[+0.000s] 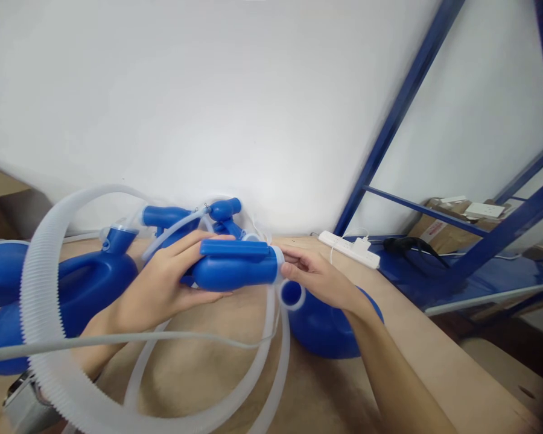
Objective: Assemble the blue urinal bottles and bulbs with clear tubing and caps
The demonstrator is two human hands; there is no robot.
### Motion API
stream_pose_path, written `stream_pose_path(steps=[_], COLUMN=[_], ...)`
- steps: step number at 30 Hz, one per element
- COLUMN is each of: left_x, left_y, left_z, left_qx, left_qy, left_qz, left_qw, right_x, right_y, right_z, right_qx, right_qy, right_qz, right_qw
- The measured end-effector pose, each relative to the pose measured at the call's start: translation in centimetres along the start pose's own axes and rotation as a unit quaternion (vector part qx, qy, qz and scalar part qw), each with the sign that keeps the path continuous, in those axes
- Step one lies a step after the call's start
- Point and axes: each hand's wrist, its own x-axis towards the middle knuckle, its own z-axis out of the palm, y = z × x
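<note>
My left hand (160, 280) is wrapped around a small blue plastic bottle (235, 271) with a handle bar along its top, held sideways above the table. At the bottle's right end is a translucent white cap (279, 263), and the thumb and fingers of my right hand (314, 274) close on it. Just below my right hand lies a larger round blue bottle (326, 325), its open mouth (292, 294) ringed in white. A big blue jug (95, 277) with a moulded handle and clear cap stands left of my left hand.
A ribbed white hose (40, 283) loops across the left foreground, with thinner translucent tubes (248, 386) curling over the wooden table (416, 337). More blue bottles (167, 217) lie against the wall. A white power strip (349, 248) sits beside a blue metal frame (389, 126) at right.
</note>
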Motion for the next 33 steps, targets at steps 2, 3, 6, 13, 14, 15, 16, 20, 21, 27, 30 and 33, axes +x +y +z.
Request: stream_pose_path(steps=[2, 3, 6, 13, 14, 15, 16, 20, 21, 27, 30, 33], left_x=[-0.2, -0.3, -0.6, -1.2, -1.1, -1.0, -0.9, -0.8, -0.8, -0.6, -0.1, 0.2], left_y=[-0.5, -0.8, -1.0, -0.3, -0.2, -0.1, 0.0, 0.1, 0.1, 0.2, 0.5, 0.5], left_z=[-0.1, -0.1, -0.4, -0.4, -0.3, -0.1, 0.0, 0.3, 0.3, 0.3, 0.4, 0.4], left_qx=[-0.001, 0.004, 0.024, 0.051, 0.051, 0.051, 0.05, 0.046, 0.046, 0.027, 0.012, -0.016], left_qy=[-0.004, -0.004, 0.004, 0.042, 0.052, 0.059, 0.064, 0.073, 0.072, 0.043, 0.037, 0.023], left_qz=[0.018, 0.023, 0.021, -0.008, -0.003, -0.003, -0.007, -0.036, -0.044, -0.103, -0.14, -0.206], left_qw=[1.0, 1.0, 0.999, 0.998, 0.997, 0.997, 0.997, 0.996, 0.995, 0.993, 0.989, 0.978], right_x=[0.0, 0.1, 0.5, 1.2, 1.2, 1.1, 1.1, 0.7, 0.6, 0.6, 0.6, 0.5], right_y=[0.3, 0.5, 1.2, 2.0, 2.0, 1.9, 1.8, 1.1, 1.0, 0.6, 0.7, 0.7], right_z=[0.0, 0.1, 0.4, 1.4, 1.4, 1.4, 1.3, 1.2, 1.2, 1.1, 0.9, 0.8], right_qx=[-0.001, 0.003, 0.035, 0.128, 0.142, 0.153, 0.159, 0.158, 0.156, 0.101, 0.077, 0.06], right_qy=[0.003, 0.009, 0.033, 0.062, 0.068, 0.074, 0.079, 0.086, 0.084, 0.096, 0.096, 0.093], right_qz=[0.01, 0.015, 0.016, -0.014, -0.015, -0.015, -0.013, -0.011, -0.017, -0.087, -0.108, -0.124], right_qw=[1.0, 1.0, 0.999, 0.99, 0.987, 0.985, 0.984, 0.984, 0.984, 0.986, 0.987, 0.986])
